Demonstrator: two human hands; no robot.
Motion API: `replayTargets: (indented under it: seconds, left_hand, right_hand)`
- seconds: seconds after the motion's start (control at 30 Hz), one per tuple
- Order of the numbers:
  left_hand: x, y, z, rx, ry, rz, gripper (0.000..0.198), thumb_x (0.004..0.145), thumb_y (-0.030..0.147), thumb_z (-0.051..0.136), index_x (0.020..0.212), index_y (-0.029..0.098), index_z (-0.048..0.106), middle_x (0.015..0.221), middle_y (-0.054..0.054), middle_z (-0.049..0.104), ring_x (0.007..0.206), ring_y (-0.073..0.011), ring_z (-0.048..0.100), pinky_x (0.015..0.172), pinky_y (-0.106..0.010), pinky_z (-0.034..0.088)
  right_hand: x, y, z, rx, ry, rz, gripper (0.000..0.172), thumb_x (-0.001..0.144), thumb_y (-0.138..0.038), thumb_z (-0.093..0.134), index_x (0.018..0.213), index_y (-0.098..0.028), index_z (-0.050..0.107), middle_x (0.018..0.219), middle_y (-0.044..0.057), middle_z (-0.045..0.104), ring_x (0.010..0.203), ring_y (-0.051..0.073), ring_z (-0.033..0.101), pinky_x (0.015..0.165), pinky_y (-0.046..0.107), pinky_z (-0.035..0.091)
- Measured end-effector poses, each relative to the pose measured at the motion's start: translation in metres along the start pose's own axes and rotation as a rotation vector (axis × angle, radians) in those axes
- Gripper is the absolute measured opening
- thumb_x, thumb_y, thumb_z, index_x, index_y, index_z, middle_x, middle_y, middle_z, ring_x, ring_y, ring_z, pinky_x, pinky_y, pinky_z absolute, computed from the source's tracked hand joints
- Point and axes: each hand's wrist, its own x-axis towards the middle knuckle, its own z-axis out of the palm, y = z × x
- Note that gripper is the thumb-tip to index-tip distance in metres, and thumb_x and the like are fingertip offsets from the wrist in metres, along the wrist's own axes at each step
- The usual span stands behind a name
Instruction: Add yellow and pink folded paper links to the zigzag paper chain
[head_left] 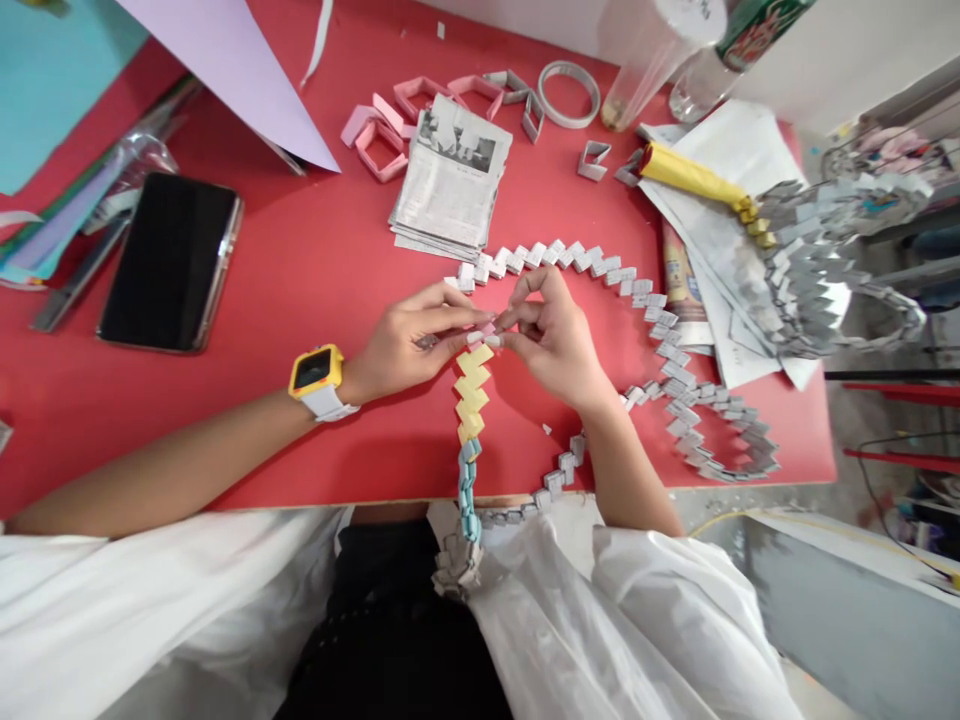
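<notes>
A long zigzag chain of folded paper links [471, 395] runs up from my lap over the table edge, teal below, then yellow, with pink at its end. My left hand [416, 335], a yellow-cased watch [315, 372] on its wrist, pinches the pink end from the left. From the right my right hand [551, 335] pinches the same end, fingertips nearly meeting the left ones. Grey newsprint links of the chain [664, 325] curve behind my right hand and loop at the right. My fingertips partly cover the pink piece.
A newspaper stack [450, 180] lies beyond my hands, with loose pink paper links [382, 150] and a grey ring [568, 95] nearby. At left is a black phone [171, 262]. A plastic cup [660, 50], a yellow roll [694, 178] and papers [750, 140] occupy the right.
</notes>
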Motion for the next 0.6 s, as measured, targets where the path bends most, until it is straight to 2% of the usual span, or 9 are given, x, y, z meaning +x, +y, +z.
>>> replayTargets:
  seconds: [0.1, 0.2, 0.3, 0.37, 0.5, 0.6]
  left_hand:
    - [-0.002, 0.000, 0.001, -0.011, 0.024, -0.076, 0.026, 0.087, 0.026, 0.067, 0.112, 0.023, 0.071, 0.108, -0.007, 0.063, 0.092, -0.0148, 0.065, 0.080, -0.028, 0.059]
    - [-0.001, -0.002, 0.001, -0.132, 0.113, -0.173, 0.029, 0.085, 0.029, 0.069, 0.114, 0.023, 0.069, 0.117, -0.008, 0.060, 0.095, -0.0150, 0.066, 0.081, -0.028, 0.060]
    - [0.004, -0.004, 0.000, -0.287, 0.219, -0.277, 0.034, 0.082, 0.029, 0.072, 0.115, 0.021, 0.066, 0.117, -0.009, 0.064, 0.096, -0.0154, 0.067, 0.086, -0.029, 0.058]
    - [0.008, -0.005, -0.001, -0.356, 0.241, -0.356, 0.036, 0.080, 0.032, 0.074, 0.113, 0.018, 0.064, 0.114, -0.010, 0.068, 0.099, -0.0171, 0.067, 0.089, -0.031, 0.057]
    - [0.011, -0.004, -0.004, -0.414, 0.192, -0.462, 0.037, 0.078, 0.039, 0.076, 0.105, 0.016, 0.067, 0.105, -0.012, 0.072, 0.096, -0.0205, 0.069, 0.085, -0.032, 0.059]
    - [0.011, -0.005, -0.006, -0.411, 0.153, -0.470, 0.036, 0.077, 0.042, 0.076, 0.101, 0.015, 0.068, 0.103, -0.012, 0.073, 0.095, -0.0213, 0.070, 0.081, -0.032, 0.059]
  right_hand:
    - [0.003, 0.004, 0.007, 0.071, 0.157, 0.009, 0.030, 0.083, -0.020, 0.065, 0.105, -0.027, 0.046, 0.081, -0.004, 0.063, 0.057, 0.010, 0.046, 0.057, 0.027, 0.045]
    - [0.007, 0.004, 0.010, 0.092, 0.264, -0.025, 0.031, 0.079, -0.027, 0.072, 0.101, -0.025, 0.051, 0.095, 0.001, 0.064, 0.068, 0.011, 0.053, 0.064, 0.029, 0.050]
    - [0.010, 0.003, 0.011, 0.158, 0.208, 0.008, 0.018, 0.082, -0.033, 0.068, 0.088, -0.021, 0.055, 0.085, 0.001, 0.063, 0.070, 0.012, 0.058, 0.065, 0.028, 0.051]
    - [0.009, 0.001, 0.011, 0.201, 0.175, 0.039, 0.019, 0.085, -0.035, 0.065, 0.080, -0.019, 0.056, 0.075, 0.000, 0.062, 0.068, 0.012, 0.059, 0.065, 0.028, 0.051]
    - [0.007, -0.003, 0.013, 0.190, 0.133, 0.059, 0.021, 0.085, -0.036, 0.063, 0.078, -0.017, 0.058, 0.071, -0.001, 0.060, 0.063, 0.010, 0.056, 0.060, 0.025, 0.047]
    - [0.006, -0.006, 0.012, 0.119, 0.127, 0.049, 0.020, 0.086, -0.035, 0.061, 0.077, -0.017, 0.057, 0.066, -0.002, 0.058, 0.057, 0.009, 0.051, 0.054, 0.023, 0.041]
